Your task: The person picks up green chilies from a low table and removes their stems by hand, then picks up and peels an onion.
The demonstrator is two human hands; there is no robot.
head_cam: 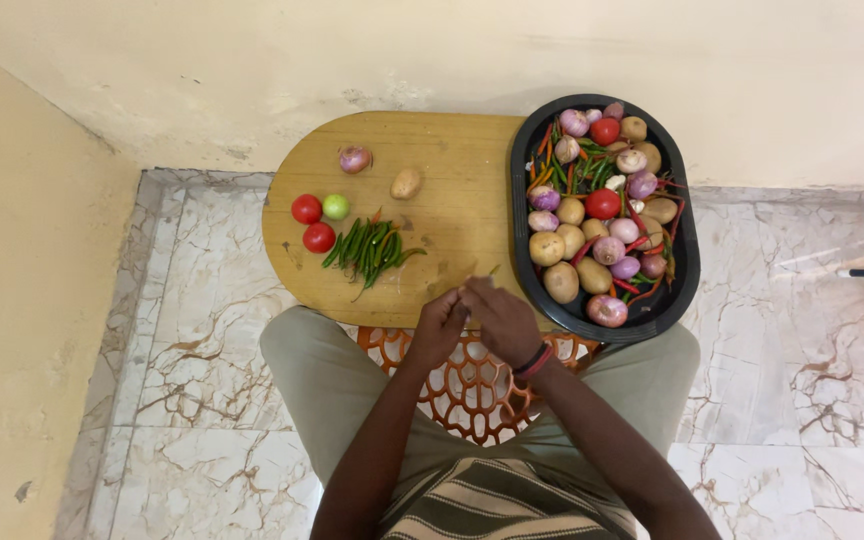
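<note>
small green chili piece pinched at fingertips between left hand and right hand, both grips clamped together on it at near edge of wooden board. on board: green chili pile, two red tomatoes, green tomato, onion, potato. black oval tray of mixed vegetables touching board's right side, marble floor beneath.

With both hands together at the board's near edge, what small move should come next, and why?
Probably carry the small green piece that the left hand and right hand pinch over to the green chilli pile on the wooden board; like vegetables lie grouped there.
</note>
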